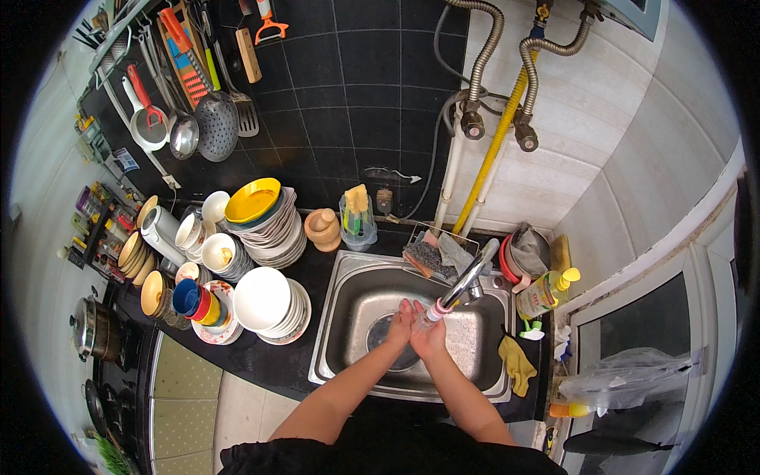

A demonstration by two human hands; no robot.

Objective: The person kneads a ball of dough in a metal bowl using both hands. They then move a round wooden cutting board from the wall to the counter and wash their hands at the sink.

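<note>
Over the stainless steel sink (351, 356), my left hand (401, 325) and my right hand (430, 339) are side by side, apparently touching, just below the spout of the chrome faucet (465, 284). The spout's tip carries a pink-and-white nozzle (438, 310). Something clear, which looks like running water, falls from it onto my right palm. Both palms are turned up with the fingers partly bent, and neither hand holds anything. My forearms partly cover the round drain (380, 332) in the basin floor.
Left of the sink stand stacked white bowls (262, 298), a tall plate stack (278, 240) and colored cups (199, 301). A wire rack (476, 242) with scrubbers is behind the faucet. A dish soap bottle (541, 295) and a yellow cloth (518, 363) are at the right edge.
</note>
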